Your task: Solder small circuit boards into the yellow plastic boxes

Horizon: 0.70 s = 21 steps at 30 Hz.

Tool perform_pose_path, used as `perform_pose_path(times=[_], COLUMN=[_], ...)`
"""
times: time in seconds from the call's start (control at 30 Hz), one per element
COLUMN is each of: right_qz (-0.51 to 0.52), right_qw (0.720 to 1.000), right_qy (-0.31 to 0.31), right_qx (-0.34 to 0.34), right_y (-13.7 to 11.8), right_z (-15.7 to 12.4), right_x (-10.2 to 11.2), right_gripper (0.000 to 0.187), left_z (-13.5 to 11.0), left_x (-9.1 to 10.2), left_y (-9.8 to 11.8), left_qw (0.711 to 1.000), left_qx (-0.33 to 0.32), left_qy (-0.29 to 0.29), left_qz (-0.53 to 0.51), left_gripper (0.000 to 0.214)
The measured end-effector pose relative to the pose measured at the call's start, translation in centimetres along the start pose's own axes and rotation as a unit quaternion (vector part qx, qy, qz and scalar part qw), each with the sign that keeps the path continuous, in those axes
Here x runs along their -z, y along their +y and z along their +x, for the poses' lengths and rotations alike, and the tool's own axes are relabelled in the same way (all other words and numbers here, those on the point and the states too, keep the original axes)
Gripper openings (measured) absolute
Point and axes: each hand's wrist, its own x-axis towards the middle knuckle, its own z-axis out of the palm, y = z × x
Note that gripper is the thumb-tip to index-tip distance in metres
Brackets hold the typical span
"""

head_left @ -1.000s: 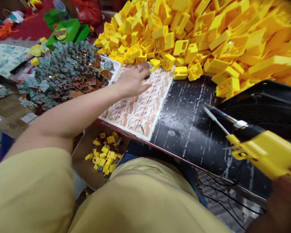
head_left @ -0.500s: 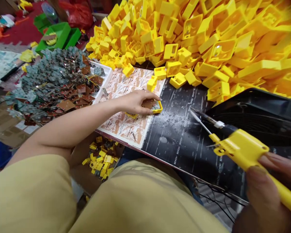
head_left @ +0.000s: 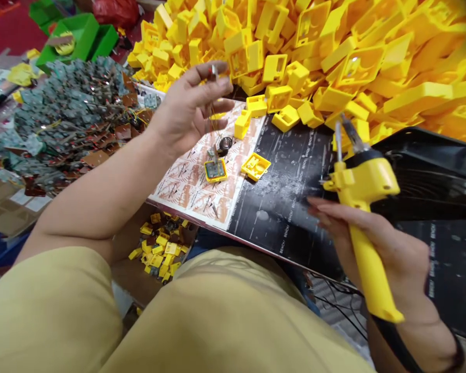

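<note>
My left hand [head_left: 194, 106] is raised over the paper-covered side of the board, thumb and forefinger closed on a small red-and-silver component [head_left: 214, 71]. Thin wires run down from it toward a yellow case with a green circuit board [head_left: 216, 171]. Beside that case lies a black round part [head_left: 225, 145]. An open yellow case half [head_left: 256, 167] rests to its right, at the paper's edge. My right hand [head_left: 388, 254] grips a yellow soldering gun [head_left: 365, 228] by its handle, its metal tips pointing up and away from the cases.
A large heap of yellow cases [head_left: 279, 67] fills the back. Grey-green circuit boards [head_left: 70, 119] are piled at left, near green trays [head_left: 77, 39]. A black fan-like housing [head_left: 431, 171] stands at right. Below the board's edge, a box holds yellow pieces [head_left: 163, 248].
My left hand has left the yellow case half and lifted, now pinching the wired component. The soldering gun has swung upright in my right hand, which has moved left and forward.
</note>
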Motion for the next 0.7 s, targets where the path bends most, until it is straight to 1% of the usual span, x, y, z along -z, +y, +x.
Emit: perform_pose_path(times=[0.03,0.1,0.13,0.17,0.2,0.27,0.3,0.33,0.4,0.43,0.47,0.53,0.57,0.6,0.63,0.7], right_qz=[0.006,0.007,0.004,-0.001,-0.004,-0.01,-0.012,-0.013,-0.011,-0.009,-0.004,0.006,0.015,0.021,0.028,0.028], right_qw=[1.0,0.999,0.999,0.998,0.997,0.994,0.993,0.992,0.99,0.99,0.99,0.99,0.988,0.986,0.984,0.982], right_qy=[-0.003,-0.022,-0.034,-0.048,-0.063,-0.094,-0.108,-0.119,-0.133,-0.135,-0.136,-0.139,-0.149,-0.159,-0.165,-0.168], right_qx=[0.012,0.032,0.04,0.044,0.046,0.049,0.046,0.043,0.036,0.034,0.034,0.039,0.048,0.055,0.065,0.075], right_y=[0.0,0.3,0.5,0.9,1.2,2.0,2.4,2.8,3.2,3.2,3.1,2.7,2.3,1.9,1.4,0.6], right_z=[0.9,2.8,3.7,4.6,5.4,6.8,7.3,7.7,8.1,8.0,7.8,7.0,6.4,5.7,4.9,3.3], right_x=[-0.5,-1.8,-2.5,-3.4,-4.3,-6.3,-7.2,-7.9,-8.5,-8.3,-7.7,-5.9,-4.8,-3.8,-3.0,-1.9], right_gripper=[0.03,0.034,0.035,0.037,0.04,0.045,0.046,0.044,0.038,0.035,0.034,0.034,0.034,0.034,0.033,0.033], left_z=[-0.2,-0.4,-0.5,-0.6,-0.6,-0.4,-0.2,0.0,0.3,0.4,0.4,0.3,0.2,0.0,-0.2,-0.8], left_x=[0.4,1.2,1.6,2.0,2.4,3.1,3.4,3.8,4.5,4.8,5.1,5.6,5.7,5.6,5.4,4.4], left_y=[0.6,1.7,2.2,2.6,2.9,3.1,3.0,2.8,2.2,1.8,1.5,1.2,1.3,1.5,1.8,2.3], left_qw=[0.999,0.996,0.994,0.993,0.992,0.984,0.978,0.972,0.957,0.952,0.949,0.943,0.938,0.929,0.915,0.877], left_qx=[0.015,0.033,0.027,0.008,-0.026,-0.117,-0.158,-0.184,-0.188,-0.18,-0.176,-0.183,-0.186,-0.185,-0.181,-0.174], left_qy=[0.006,0.032,0.053,0.074,0.098,0.133,0.129,0.111,0.067,0.05,0.049,0.065,0.058,0.039,0.007,-0.091], left_qz=[-0.029,-0.075,-0.088,-0.089,-0.077,-0.015,0.038,0.099,0.209,0.241,0.256,0.27,0.288,0.319,0.362,0.439], left_gripper=[0.057,0.062,0.064,0.063,0.059,0.049,0.046,0.045,0.049,0.05,0.053,0.057,0.057,0.056,0.055,0.052])
